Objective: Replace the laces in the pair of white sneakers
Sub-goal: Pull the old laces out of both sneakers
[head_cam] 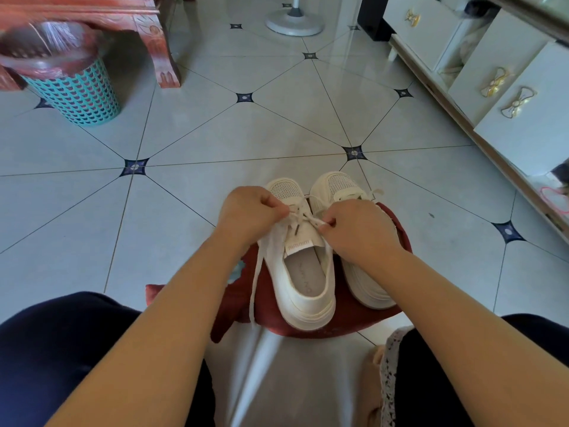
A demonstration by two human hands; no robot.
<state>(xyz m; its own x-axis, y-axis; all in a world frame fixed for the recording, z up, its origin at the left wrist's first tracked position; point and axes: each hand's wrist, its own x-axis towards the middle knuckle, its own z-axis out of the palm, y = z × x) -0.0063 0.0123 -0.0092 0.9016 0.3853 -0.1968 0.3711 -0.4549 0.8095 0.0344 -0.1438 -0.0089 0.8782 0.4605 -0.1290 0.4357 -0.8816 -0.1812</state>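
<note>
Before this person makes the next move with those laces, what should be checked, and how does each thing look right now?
1. Left hand pinches the lace: ok.
2. Right hand pinches the other strand: ok.
3. Nearer sneaker sits flat on the red cloth: ok.
4. Loose lace end hangs down the sneaker's side, clear of both hands: ok.
5. Lace through every eyelet: cannot tell, the hands hide them.
6. Second sneaker fully laced: cannot tell, the right hand covers part of it.
</note>
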